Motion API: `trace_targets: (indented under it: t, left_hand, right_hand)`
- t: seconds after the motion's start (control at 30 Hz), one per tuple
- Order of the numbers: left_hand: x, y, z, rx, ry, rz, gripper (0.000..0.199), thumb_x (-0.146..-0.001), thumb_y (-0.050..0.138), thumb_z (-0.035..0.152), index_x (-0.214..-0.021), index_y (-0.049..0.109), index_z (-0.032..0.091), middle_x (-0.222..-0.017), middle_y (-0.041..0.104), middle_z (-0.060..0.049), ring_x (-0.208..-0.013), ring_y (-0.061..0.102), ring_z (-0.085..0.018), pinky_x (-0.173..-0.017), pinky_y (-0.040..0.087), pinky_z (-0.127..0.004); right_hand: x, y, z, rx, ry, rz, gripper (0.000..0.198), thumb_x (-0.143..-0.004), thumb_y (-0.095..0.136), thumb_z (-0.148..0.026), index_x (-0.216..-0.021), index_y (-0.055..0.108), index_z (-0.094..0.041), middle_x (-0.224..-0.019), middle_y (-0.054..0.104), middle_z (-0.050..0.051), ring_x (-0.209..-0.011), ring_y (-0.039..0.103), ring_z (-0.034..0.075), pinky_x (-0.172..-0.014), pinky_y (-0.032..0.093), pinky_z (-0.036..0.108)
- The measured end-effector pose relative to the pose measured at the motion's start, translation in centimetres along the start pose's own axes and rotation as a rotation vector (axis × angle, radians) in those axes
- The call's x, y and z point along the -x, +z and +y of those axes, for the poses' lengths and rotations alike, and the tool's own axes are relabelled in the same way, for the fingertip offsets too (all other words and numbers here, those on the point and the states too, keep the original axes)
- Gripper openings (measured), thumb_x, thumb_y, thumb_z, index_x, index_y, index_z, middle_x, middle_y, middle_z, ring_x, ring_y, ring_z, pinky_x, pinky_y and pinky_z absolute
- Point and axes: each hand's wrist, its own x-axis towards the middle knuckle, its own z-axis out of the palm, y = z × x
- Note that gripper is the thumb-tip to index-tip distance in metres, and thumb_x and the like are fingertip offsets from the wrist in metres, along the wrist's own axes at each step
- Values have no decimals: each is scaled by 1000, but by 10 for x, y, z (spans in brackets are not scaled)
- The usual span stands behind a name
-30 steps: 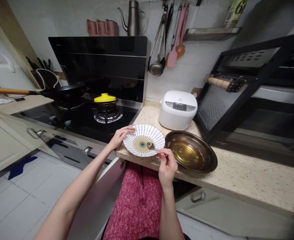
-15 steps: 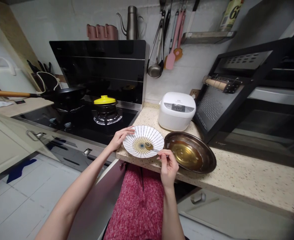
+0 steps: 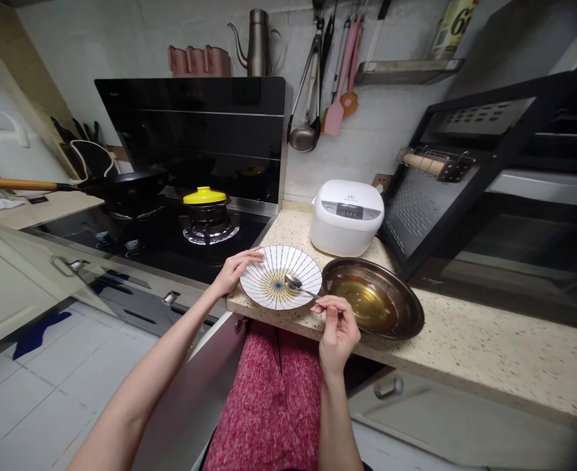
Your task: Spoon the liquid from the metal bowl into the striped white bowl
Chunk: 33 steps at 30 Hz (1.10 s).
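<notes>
My left hand [image 3: 234, 271] steadies a white plate [image 3: 293, 258] with dark radiating stripes by its left rim, fingers laid over the edge and the thumb hidden. The plate sits at the counter's front corner, with a little yellowish liquid around its centre. In my right hand [image 3: 338, 330] a metal spoon [image 3: 293, 282] is pinched by the handle. Its bowl is over the plate's middle, slightly right of centre; whether it touches the plate I cannot tell. Just right of the plate stands a dark metal bowl [image 3: 411, 307] holding clear amber liquid.
Behind the plate is a white rice cooker [image 3: 347, 219], with a black oven [image 3: 524, 248] to the right. On the stove [image 3: 190, 242] at left are a yellow-lidded pot [image 3: 204, 195] and a black frying pan [image 3: 136, 180]. Utensils, including a ladle [image 3: 303, 137], hang on the wall.
My right hand has moved slightly right and back with the spoon. The spoon's bowl, earlier low in the plate's liquid, now shows bright and higher. My left hand stays at the rim.
</notes>
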Motion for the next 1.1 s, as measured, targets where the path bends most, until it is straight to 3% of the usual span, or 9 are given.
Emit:
trace_targets:
  t: [0.4, 0.73, 1.1]
  left_hand:
    - [0, 0, -2, 4, -4, 1, 51, -104, 44, 52, -109, 81, 18, -127, 74, -15, -139, 57, -36, -118, 40, -58]
    - [-1, -1, -1, 10, -4, -2, 50, -104, 45, 51, -109, 81, 18, -127, 74, -15, -139, 56, -36, -117, 41, -59]
    - [1, -2, -3, 1, -8, -5, 49, -104, 44, 50, -110, 82, 19, -130, 73, -15, -139, 57, -36, -118, 40, -57]
  right_hand:
    - [-7, -14, -14, -7, -106, 198, 14, -100, 57, -23, -88, 63, -19, -84, 65, 1, -71, 62, 13, -65, 53, 30]
    - [-12, -30, -17, 137, -167, 312, 16, -101, 55, -27, -88, 61, -20, -83, 63, 2, -72, 63, 15, -65, 54, 32]
    - [-16, -48, 2, 404, -375, 106, 19, -104, 47, -23, -101, 66, -20, -90, 68, 5, -84, 67, 18, -72, 56, 33]
